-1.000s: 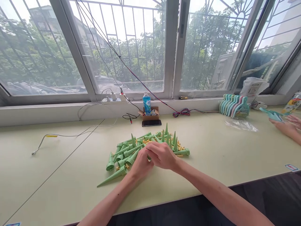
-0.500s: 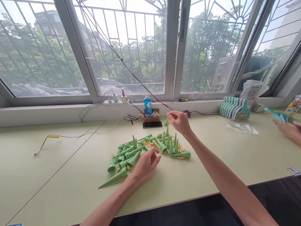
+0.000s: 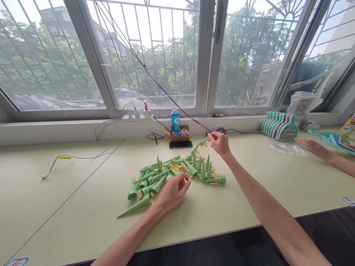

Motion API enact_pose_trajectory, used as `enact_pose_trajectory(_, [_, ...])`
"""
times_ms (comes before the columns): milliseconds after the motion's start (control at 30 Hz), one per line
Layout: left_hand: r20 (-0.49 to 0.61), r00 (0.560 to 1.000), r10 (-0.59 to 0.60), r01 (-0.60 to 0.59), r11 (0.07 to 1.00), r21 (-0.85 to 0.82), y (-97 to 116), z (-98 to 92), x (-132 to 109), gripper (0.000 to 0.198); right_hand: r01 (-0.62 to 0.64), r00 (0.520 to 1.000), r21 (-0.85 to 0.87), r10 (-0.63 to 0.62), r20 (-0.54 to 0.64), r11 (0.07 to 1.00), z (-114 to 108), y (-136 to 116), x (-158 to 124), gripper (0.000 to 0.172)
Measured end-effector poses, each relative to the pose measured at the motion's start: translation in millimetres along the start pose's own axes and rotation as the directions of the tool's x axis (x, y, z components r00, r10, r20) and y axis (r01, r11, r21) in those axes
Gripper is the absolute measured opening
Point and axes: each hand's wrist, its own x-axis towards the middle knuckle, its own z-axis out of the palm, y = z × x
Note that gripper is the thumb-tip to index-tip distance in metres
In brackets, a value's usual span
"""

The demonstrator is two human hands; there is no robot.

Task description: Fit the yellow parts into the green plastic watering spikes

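My right hand [image 3: 220, 143] is pinched at the end of a green plastic spike [image 3: 203, 141], raised at the back of a heap. A small yellow piece shows beside that spike, and another green spike [image 3: 195, 149] lies just below it. My left hand [image 3: 173, 190] rests at the front of the heap, fingers loosely curled with the thumb apart, holding nothing that I can see. Around it are several hollow green spikes [image 3: 142, 203], some lying and some upright. Small yellow plastic pieces [image 3: 180, 167] are scattered among them.
Behind the heap are a black phone [image 3: 180, 144], a small carton [image 3: 179, 138] and a blue bottle [image 3: 175, 122]. Cables trail along the windowsill. At right, a co-worker's hand [image 3: 316, 149] is near plastic bags [image 3: 287, 147], a row of pastel plastic items [image 3: 280, 125] and a turquoise tool [image 3: 327, 138].
My right hand has moved slightly right, and the spike at its fingers now slants. My left hand stays put. The co-worker's hand has moved left, away from the turquoise tool.
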Motion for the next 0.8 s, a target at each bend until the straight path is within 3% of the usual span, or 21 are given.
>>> enact_pose_trajectory(333, [0.027,1.0,-0.014,0.014,1.0,-0.002,-0.8,-0.3,-0.3,0.016,0.087,0.993,-0.041,-0.084,0.078,0.995,2.8,-15.1,2.7,0.029])
enact_pose_trajectory(633, [0.023,1.0,-0.016,0.015,1.0,0.009,-2.0,0.3,-1.4,0.017,0.126,0.974,-0.087,-0.107,0.198,0.988,20.1,-23.9,33.2,0.026])
enact_pose_trajectory(800, [0.032,0.999,-0.022,0.022,1.0,0.0,-0.5,0.8,-1.8,0.019,0.145,0.975,-0.102,-0.125,0.186,0.984,24.4,-28.7,43.4,0.025])
